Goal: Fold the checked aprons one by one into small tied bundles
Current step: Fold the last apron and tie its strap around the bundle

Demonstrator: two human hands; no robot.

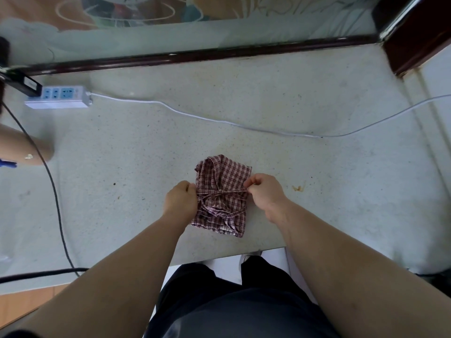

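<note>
Since the head camera gives us our only view, we judge everything from it. The apron [223, 191] lies on the surface [268, 106] just back from its near edge, about midway along it. It is already folded down to a small, thick packet. Its ties [234, 191] run across the packet and cross at a knot [220, 191] near the middle.

Our left hand [180, 200] sits against the packet's left side, its grip curled round one end of the ties. Our right hand [264, 191] is at the right side and pinches the other end between thumb and fingers. That strand looks taut, so we judge that the knot is being drawn tight.

The folding of this apron seems done and the tying nearly so. The knot may want a second pass or a bow, and a loose loop of tie lies across the lower half of the packet. We see no other apron and no finished bundle, so we cannot say how many are done or left.

A power strip [58, 96] lies toward the far left corner, and its white cable [219, 120] trails across the surface behind the apron, well apart from it. A black cable [56, 198] runs down the left side. A small brown stain [298, 187] marks the surface near our right hand.
</note>
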